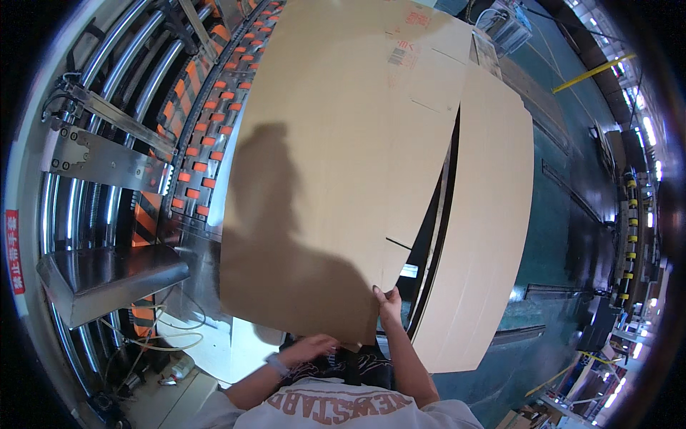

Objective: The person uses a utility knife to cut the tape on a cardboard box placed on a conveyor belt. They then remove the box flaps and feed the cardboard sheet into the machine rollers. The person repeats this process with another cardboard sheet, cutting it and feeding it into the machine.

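Observation:
A large brown cardboard sheet (336,179) stretches away in front of me, with red print at its far end and thin slits near its right side. My right hand (389,306) pinches its right edge close to the near corner, thumb on top. At the near edge is my left hand (312,348), a band on its wrist; the fingers are curled against the sheet's edge and partly hidden. To the right lies another brown cardboard piece (482,222), creased lengthwise. A dark, narrowing gap separates the two along their near half.
Left of the sheet runs a machine with orange rollers (201,166) and shiny metal bars (136,53). A metal box-shaped part (107,279) juts out nearby, with loose cables (175,336) below. Green floor (554,250) with dark rails extends on the right.

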Tool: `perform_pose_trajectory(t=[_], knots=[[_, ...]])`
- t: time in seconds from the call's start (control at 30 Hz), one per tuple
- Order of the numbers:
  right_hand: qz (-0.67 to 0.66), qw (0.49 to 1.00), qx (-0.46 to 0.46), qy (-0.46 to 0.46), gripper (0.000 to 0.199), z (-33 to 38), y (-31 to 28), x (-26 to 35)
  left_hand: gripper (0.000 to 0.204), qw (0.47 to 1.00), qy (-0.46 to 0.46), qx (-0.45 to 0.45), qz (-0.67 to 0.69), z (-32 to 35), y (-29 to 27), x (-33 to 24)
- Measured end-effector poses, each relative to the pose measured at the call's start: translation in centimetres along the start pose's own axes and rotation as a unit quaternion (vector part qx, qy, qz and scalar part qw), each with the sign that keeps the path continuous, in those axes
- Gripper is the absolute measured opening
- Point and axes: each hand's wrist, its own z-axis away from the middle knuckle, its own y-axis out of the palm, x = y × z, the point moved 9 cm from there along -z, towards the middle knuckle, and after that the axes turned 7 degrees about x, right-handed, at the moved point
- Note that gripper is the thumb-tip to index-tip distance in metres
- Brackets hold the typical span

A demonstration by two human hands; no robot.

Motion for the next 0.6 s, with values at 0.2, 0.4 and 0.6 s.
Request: perform_pose_trajectory(t=[0.2, 0.4, 0.6], knots=[[0.003, 0.998, -0.065, 0.008, 0.024, 1.1, -3.6, 3.6, 0.046, 0.637, 0.085, -0.625, -0.444, 17.3, -24.6, -6.5], [0.017, 1.0, -0.016, 0.003, 0.028, 0.4, -7.9, 7.2, 0.051, 0.938, 0.091, -0.303, 0.139, 9.7, -27.9, -2.3], [0.149, 0.985, -0.087, 0.003, 0.034, -0.1, -10.6, 8.4, 0.047, 0.964, 0.089, -0.252, 0.004, 10.2, -23.1, -5.9]])
